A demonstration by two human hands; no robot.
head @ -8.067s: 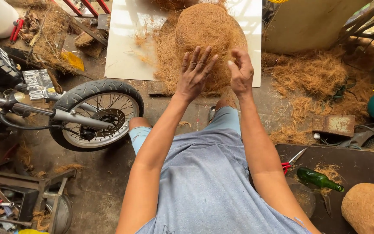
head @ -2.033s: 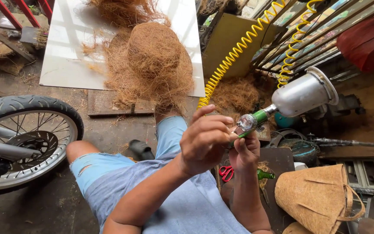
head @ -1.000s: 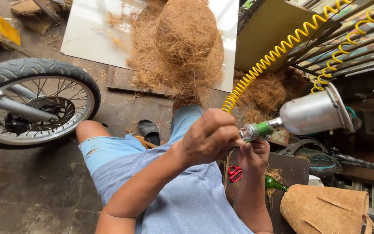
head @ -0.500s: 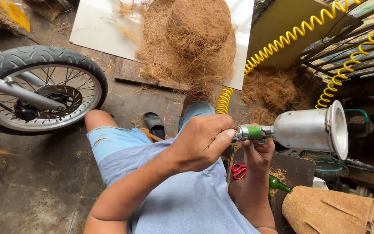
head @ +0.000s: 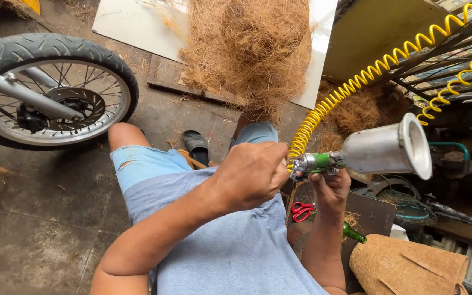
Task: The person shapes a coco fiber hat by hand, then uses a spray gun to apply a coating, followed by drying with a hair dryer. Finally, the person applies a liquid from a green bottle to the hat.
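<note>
I hold a spray gun (head: 329, 162) up in front of my chest, its metal cup (head: 389, 148) lying sideways with the open mouth facing right. My right hand (head: 331, 188) grips the gun from below, fingers curled tight around its body. My left hand (head: 249, 175) closes over the rear end of the gun, where the yellow coiled hose (head: 356, 84) joins it; the fingers are bent in, pinching something there that I cannot make out. The hose climbs away to the upper right.

Below my right hand lie red-handled scissors (head: 301, 210) and a green bottle (head: 353, 233) on a dark board, beside a brown fibre basket (head: 405, 267). Ahead of my knees a mound of coconut fibre (head: 252, 46) sits on a white sheet (head: 132, 24). A motorcycle wheel (head: 50, 90) stands on the floor to my left.
</note>
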